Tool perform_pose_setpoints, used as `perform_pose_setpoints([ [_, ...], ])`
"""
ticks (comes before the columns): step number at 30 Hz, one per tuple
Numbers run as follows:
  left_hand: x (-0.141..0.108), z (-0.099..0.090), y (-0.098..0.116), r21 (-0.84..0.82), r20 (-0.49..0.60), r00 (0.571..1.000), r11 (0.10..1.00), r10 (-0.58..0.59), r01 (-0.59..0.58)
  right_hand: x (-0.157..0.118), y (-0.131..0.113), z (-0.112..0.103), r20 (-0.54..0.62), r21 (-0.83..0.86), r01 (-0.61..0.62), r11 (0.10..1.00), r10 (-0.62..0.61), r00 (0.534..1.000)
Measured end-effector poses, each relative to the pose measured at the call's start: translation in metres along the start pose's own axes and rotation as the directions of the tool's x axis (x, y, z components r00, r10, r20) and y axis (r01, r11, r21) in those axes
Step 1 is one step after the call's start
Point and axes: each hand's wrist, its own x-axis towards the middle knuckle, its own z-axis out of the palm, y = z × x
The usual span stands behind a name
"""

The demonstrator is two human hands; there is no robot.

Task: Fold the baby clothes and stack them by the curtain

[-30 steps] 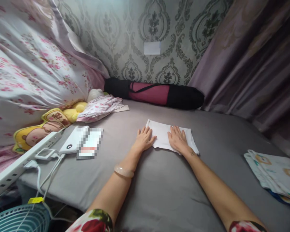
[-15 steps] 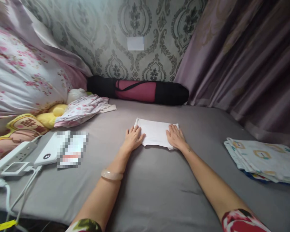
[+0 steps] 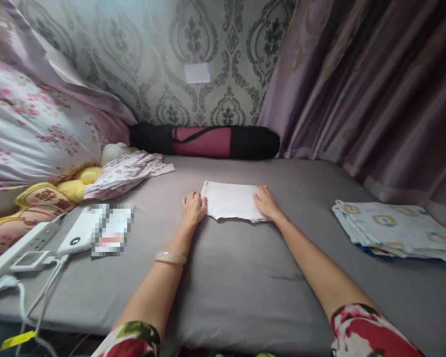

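A folded white cloth (image 3: 231,201) lies flat on the grey sheet (image 3: 238,277), roughly rectangular with an uneven near edge. My left hand (image 3: 195,207) is at its left edge, fingers bent a little and thumb touching the cloth; the other fingertips rest on the sheet beside it. My right hand (image 3: 265,202) lies over the cloth's right edge, thumb apart from the fingers and pointing inward. Neither hand has lifted the cloth.
At the right lies a stack of patterned cloths (image 3: 397,228). A black and red long bag (image 3: 202,141) lies along the wall. To the left are a printed garment (image 3: 124,173), plush toys (image 3: 46,196), a power strip (image 3: 37,238), a white device (image 3: 82,230) and cables.
My left hand has slid outward from on top of the cloth to its left edge, its fingers more bent. The whole view has shifted slightly. My right hand stays at the right edge.
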Motion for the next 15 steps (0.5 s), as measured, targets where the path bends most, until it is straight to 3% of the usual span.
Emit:
perform_pose_setpoints([
  [4, 0.002, -0.004, 0.001, -0.011, 0.048, 0.998, 0.999, -0.034, 0.034, -0.001, 0.016, -0.012, -0.020, 0.205, -0.177, 0.963, 0.185, 0.983],
  [9, 0.020, -0.010, -0.003, 0.002, 0.137, 0.985, 0.995, -0.102, 0.103, -0.008, 0.033, -0.026, 0.026, 0.307, -0.256, 0.917, 0.261, 0.965],
  [15, 0.051, -0.014, -0.004, -0.003, 0.240, 0.921, 0.949, -0.306, 0.316, -0.011, 0.039, -0.032, 0.089, 0.381, -0.365, 0.849, 0.360, 0.929],
])
